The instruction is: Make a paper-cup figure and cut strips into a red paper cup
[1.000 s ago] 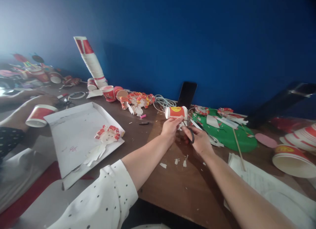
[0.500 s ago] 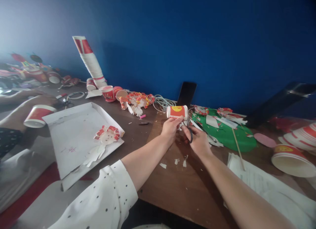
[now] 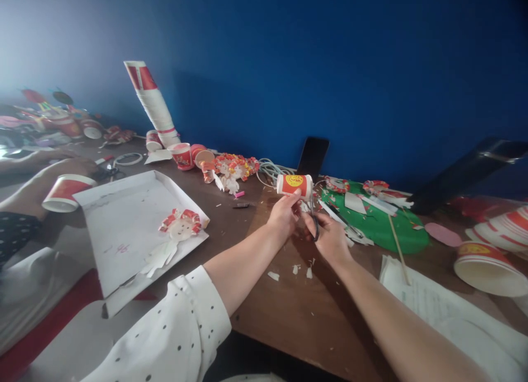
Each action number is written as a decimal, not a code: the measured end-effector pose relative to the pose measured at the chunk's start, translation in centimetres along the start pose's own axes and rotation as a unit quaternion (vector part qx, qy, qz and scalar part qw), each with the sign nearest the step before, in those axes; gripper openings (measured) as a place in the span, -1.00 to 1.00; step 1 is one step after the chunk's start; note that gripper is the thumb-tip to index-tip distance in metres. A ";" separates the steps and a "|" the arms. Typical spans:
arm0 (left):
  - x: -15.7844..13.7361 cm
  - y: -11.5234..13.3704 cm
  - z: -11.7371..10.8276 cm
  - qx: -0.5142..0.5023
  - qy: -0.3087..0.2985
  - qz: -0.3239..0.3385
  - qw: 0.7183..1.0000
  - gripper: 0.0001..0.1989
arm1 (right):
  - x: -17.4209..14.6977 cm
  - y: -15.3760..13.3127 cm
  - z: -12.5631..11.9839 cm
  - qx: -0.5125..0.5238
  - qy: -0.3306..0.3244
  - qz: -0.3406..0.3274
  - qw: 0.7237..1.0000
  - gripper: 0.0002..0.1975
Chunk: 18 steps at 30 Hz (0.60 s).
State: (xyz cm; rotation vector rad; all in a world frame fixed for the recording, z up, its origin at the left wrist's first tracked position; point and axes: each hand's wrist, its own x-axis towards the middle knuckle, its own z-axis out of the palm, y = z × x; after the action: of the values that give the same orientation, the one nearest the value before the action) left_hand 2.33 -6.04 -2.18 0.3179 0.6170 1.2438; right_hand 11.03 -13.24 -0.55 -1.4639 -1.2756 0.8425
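Note:
A red and white paper cup (image 3: 293, 184) with a yellow emblem lies on its side in the grip of my left hand (image 3: 285, 212), thumb across its printed wall. My right hand (image 3: 326, 234) is closed around a pair of scissors with black handles (image 3: 315, 226). Their blades stand upright against the cup's right-hand end; whether they are parted I cannot tell. Small white paper scraps (image 3: 296, 269) lie on the brown table (image 3: 280, 316) below my hands.
A dark phone (image 3: 313, 156) leans against the blue wall behind the cup. On the right are a green sheet (image 3: 396, 231) with cut paper, papers (image 3: 437, 299) and a larger cup (image 3: 490, 269). To the left sit a white box lid (image 3: 111, 222) and another person's arm (image 3: 28, 192).
The cup and my left hand have shifted slightly left. My right hand has moved slightly left too, with the scissors still at the cup's end.

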 end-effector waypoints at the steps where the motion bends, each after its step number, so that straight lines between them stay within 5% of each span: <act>1: 0.1 0.0 0.0 -0.003 -0.005 0.013 1.000 -0.70 | 0.0 0.0 0.1 0.005 0.003 0.003 1.000 -0.54; 18: -0.5 -0.3 0.1 0.022 -0.034 0.020 0.999 -0.73 | 0.1 -0.2 -0.4 -0.005 0.019 -0.011 1.000 -0.58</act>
State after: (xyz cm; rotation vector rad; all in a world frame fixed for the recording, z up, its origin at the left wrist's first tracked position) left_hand 2.51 -6.62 -2.09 0.4098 0.5814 1.2542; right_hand 11.33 -13.24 -0.25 -1.4642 -1.2663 0.7916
